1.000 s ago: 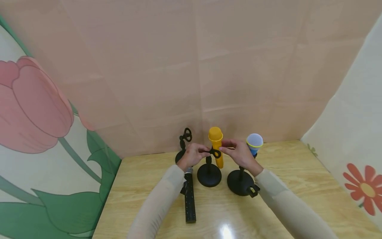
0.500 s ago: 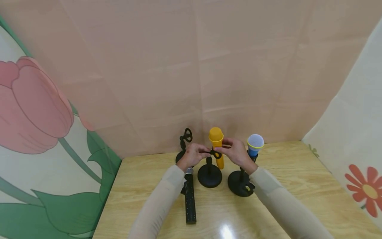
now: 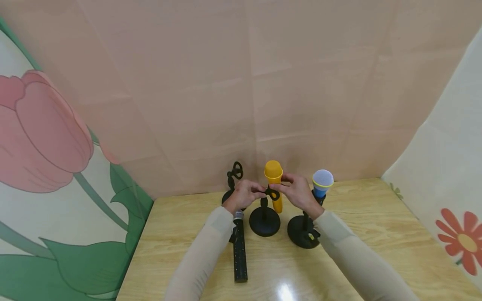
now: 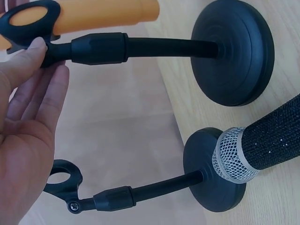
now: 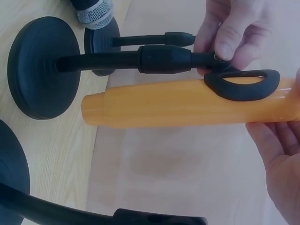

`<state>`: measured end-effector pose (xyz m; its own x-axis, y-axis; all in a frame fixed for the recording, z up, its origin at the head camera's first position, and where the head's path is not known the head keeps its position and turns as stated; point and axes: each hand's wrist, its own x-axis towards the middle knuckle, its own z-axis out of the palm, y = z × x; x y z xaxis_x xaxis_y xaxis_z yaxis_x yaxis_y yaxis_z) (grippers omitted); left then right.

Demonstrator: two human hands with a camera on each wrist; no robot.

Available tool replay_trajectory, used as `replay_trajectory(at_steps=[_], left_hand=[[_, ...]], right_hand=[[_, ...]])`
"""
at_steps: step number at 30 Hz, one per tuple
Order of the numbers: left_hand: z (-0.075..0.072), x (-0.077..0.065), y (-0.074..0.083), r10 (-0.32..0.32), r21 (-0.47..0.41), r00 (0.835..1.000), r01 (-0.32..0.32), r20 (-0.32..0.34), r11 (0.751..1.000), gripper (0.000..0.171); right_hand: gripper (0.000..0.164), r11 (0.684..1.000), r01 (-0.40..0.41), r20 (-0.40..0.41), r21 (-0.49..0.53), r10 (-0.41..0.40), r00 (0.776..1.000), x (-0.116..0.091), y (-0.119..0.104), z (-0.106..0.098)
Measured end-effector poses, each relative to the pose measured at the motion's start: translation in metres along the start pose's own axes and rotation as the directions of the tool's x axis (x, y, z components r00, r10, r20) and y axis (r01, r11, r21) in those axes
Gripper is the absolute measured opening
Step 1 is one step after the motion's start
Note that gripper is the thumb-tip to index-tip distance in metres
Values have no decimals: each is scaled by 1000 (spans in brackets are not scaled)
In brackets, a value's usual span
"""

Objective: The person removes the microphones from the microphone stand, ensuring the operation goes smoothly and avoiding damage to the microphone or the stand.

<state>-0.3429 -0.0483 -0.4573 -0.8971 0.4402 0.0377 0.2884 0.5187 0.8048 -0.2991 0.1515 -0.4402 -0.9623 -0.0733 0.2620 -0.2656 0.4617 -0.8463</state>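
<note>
A yellow-orange toy microphone (image 3: 273, 169) stands nearly upright beside the clip of the middle black desk stand (image 3: 265, 221). My right hand (image 3: 299, 193) holds it below its head, thumb and fingers on either side of the handle. With thumb and fingertips, my left hand (image 3: 244, 194) pinches the joint at the top of that stand. In the right wrist view, the ring-shaped clip (image 5: 243, 85) overlaps the microphone's handle (image 5: 159, 104), whose lower end reaches past the clip toward the base. The stand's round base rests on the table.
Behind my left hand is another black stand (image 3: 236, 169) with a bare ring clip. A black glittery microphone (image 3: 239, 255) lies in front on the wooden table (image 3: 180, 234). To the right, a blue microphone (image 3: 322, 179) sits in a third stand (image 3: 301, 232). A papered wall (image 3: 241, 83) rises behind.
My right hand has shifted slightly left and closer to the clip. My left hand keeps its pinch on the stand, and the yellow-orange microphone has hardly moved.
</note>
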Motion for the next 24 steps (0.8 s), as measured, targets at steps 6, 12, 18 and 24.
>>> replay_trajectory(at_steps=[6, 12, 18, 24], left_hand=[[0, -1, -1, 4, -7, 1000, -4, 10, 1000, 11], [0, -1, 0, 3, 4, 1000, -3, 3, 1000, 11], [0, -1, -1, 33, 12, 999, -33, 0, 999, 12], [0, -2, -1, 50, 24, 999, -50, -6, 998, 12]], right_hand=[[40, 1000, -10, 15, 9, 9, 1000, 0, -1, -1], [40, 1000, 9, 17, -3, -9, 1000, 2, -1, -3], [43, 1000, 16, 24, 1, -16, 1000, 3, -2, -5], [46, 1000, -3, 30, 4, 3, 1000, 3, -5, -6]])
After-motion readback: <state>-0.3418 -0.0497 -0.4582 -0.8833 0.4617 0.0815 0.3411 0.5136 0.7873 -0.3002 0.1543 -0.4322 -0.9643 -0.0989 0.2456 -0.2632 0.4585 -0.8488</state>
